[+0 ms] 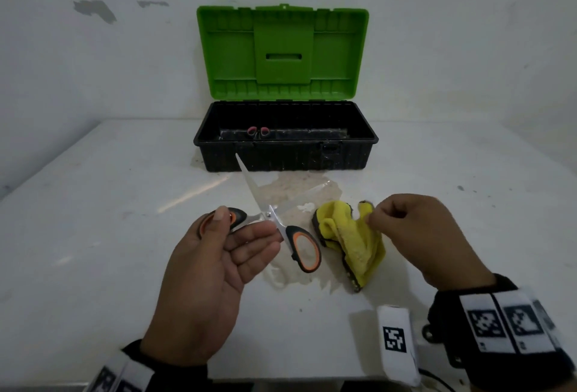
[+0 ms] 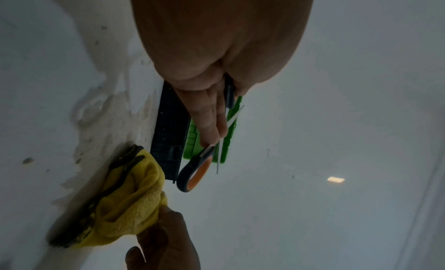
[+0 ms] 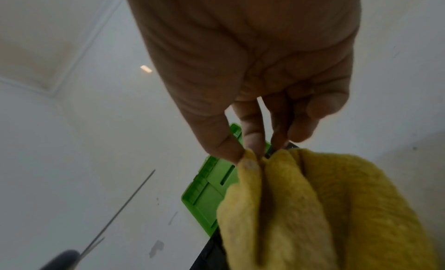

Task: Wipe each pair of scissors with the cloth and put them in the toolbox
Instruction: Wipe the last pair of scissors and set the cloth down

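Black-and-orange scissors are held above the white table with the blades spread; one blade points up toward the toolbox. My left hand grips them, thumb over one handle loop and fingers beneath; the other loop hangs free. To the right, my right hand pinches the top of a crumpled yellow cloth, whose lower part lies on the table. In the right wrist view, thumb and fingertips pinch a fold of the cloth. The black toolbox stands open behind, green lid upright, pink-handled scissors inside.
A wet, stained patch spreads over the table between the toolbox and my hands. The toolbox stands close to the white wall. A white tagged block sits at the table's near edge by my right wrist.
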